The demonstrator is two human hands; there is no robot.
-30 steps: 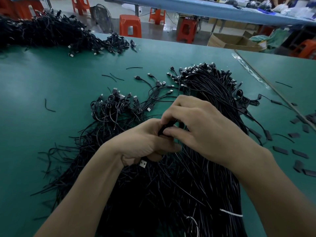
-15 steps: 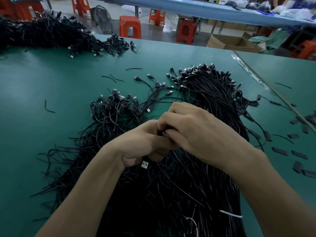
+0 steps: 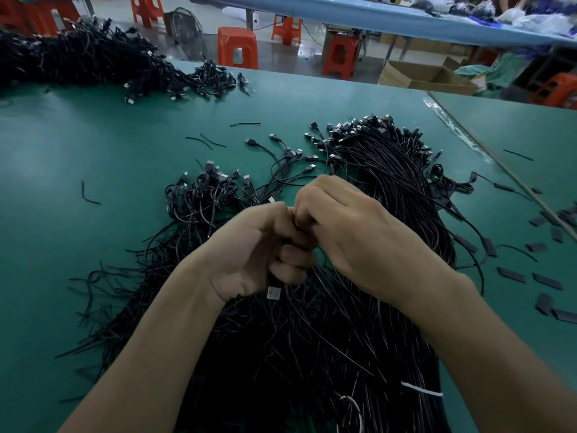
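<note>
My left hand (image 3: 256, 254) grips a coiled black USB cable; its metal plug (image 3: 274, 292) sticks out below the fist. My right hand (image 3: 349, 229) has its fingers curled against the left fist, pinching the same cable where the two hands meet; the cable's coil is mostly hidden between them. Both hands hover over a big loose bundle of straight black cables (image 3: 374, 189) lying on the green table (image 3: 93, 170). A small heap of coiled cables (image 3: 206, 195) lies just left of my hands.
A large pile of black cables (image 3: 78, 60) fills the far left. Short black sleeve pieces (image 3: 512, 275) and stray wire ties (image 3: 89, 195) lie scattered at right and left. Orange stools (image 3: 237, 46), a cardboard box (image 3: 424, 76) and a blue table stand beyond the far edge.
My right hand's fingers have curled in tighter against the left fist. Both hands stay over the bundle, and the plug still hangs under the left hand.
</note>
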